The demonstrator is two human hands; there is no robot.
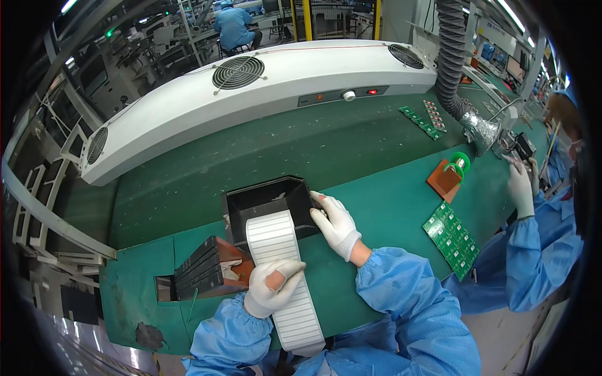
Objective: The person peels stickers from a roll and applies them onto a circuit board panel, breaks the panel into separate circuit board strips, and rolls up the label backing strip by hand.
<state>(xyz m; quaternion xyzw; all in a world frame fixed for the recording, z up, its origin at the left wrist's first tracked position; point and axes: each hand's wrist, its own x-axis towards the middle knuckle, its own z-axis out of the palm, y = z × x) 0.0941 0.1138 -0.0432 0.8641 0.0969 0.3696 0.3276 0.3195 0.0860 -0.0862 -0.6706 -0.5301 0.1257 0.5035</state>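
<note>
My left hand (274, 289), in a white glove with bare fingertips, lies over a long strip of white labels (302, 319), its fingers closed together. Whether it pinches a label is hidden. The strip runs from a black bin (236, 208) down to the table's front edge. My right hand (337, 227), gloved too, grips the bin's right wall, with the thumb on the near side. Just left of the strip stands a dark holder (202, 271) with an orange-brown inside and a crumpled pale piece in it.
A white fan unit (276, 78) spans the back. Right of my hands are a green circuit board (450, 239), a brown block (443, 182) with a green spool (461, 164), and a flexible duct (450, 59). A co-worker (527, 250) works at far right; another person (233, 28) sits behind.
</note>
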